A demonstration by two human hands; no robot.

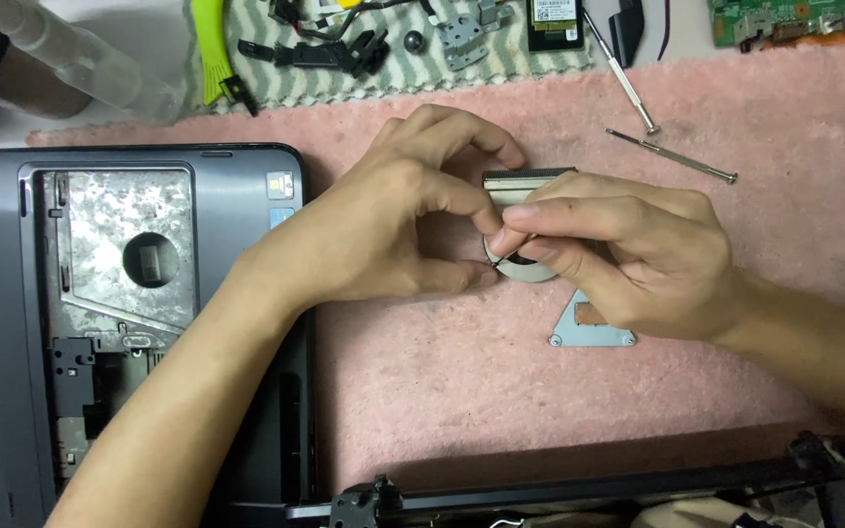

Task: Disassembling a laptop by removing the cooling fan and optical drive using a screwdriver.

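A laptop cooling fan with heatsink [528, 182] lies on a pink fluffy mat [559, 391], mostly hidden under both hands. My left hand [393, 215] grips the fan's left side, thumb and fingers curled around it. My right hand [628, 254] rests over the fan's right side and pinches a thin black wire or tool tip at the fan's round white rim [525, 274]. The heatsink's triangular metal plate [589, 328] sticks out below my right hand.
An opened dark laptop base [139, 313] lies at the left. Two small screwdrivers [672, 156] lie on the mat at upper right. Hinges, brackets, a green brush [209, 49] and circuit boards [784, 20] sit along the top. A black frame piece [579, 489] runs along the bottom.
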